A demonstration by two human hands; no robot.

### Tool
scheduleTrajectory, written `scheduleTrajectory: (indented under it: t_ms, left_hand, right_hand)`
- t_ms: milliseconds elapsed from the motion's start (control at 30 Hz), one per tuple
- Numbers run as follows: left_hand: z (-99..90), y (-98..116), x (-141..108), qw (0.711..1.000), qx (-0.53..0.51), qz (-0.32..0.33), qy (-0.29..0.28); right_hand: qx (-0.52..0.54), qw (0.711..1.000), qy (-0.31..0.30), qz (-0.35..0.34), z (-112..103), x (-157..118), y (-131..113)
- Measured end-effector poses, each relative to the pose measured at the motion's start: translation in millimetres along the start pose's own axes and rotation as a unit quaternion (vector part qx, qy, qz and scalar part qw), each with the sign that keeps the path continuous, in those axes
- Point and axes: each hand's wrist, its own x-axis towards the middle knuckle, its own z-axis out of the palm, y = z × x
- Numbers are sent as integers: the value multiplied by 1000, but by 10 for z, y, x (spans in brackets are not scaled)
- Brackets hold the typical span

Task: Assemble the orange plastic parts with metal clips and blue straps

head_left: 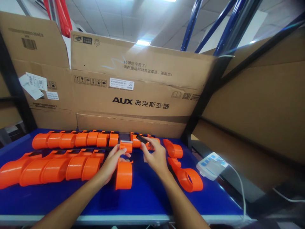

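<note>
My left hand [114, 160] is closed around the upper part of an orange plastic holder [124, 176], whose wide ring hangs below the fingers. A flat silvery-grey strip [126, 141] lies along the top of this holder. To its right, my right hand [156, 156] pinches a small black piece [142, 139] between thumb and fingers, apart from the holder. Behind both hands a back row of similar orange holders [69, 140] with dark parts on top stretches across the table. A nearer row of orange holders [56, 168] lies left of my left hand.
Two orange holders without visible dark parts [190, 179] lie on the right of the blue tabletop [147, 200]. A white and blue box with a cable [212, 165] sits at the right edge. Cardboard panels [143, 89] and a dark frame post [202, 95] wall the back and right.
</note>
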Motion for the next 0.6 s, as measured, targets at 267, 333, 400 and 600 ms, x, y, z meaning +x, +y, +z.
scheduleTrajectory:
  t_ms: [267, 333, 400, 600]
  left_hand:
    - [6, -25, -11, 998, 55, -3, -32]
    - [17, -17, -26, 997, 65, -2, -47]
    - [23, -13, -38, 996, 70, -2, -60]
    - [28, -12, -54, 994, 82, -3, -71]
  right_hand:
    - [67, 989, -46, -123, 0, -24, -112]
    - [66, 988, -59, -130, 34, -34, -113]
    - [64, 988, -64, -129, 53, -42, -115]
    - [64, 989, -70, -116, 63, -63, -141]
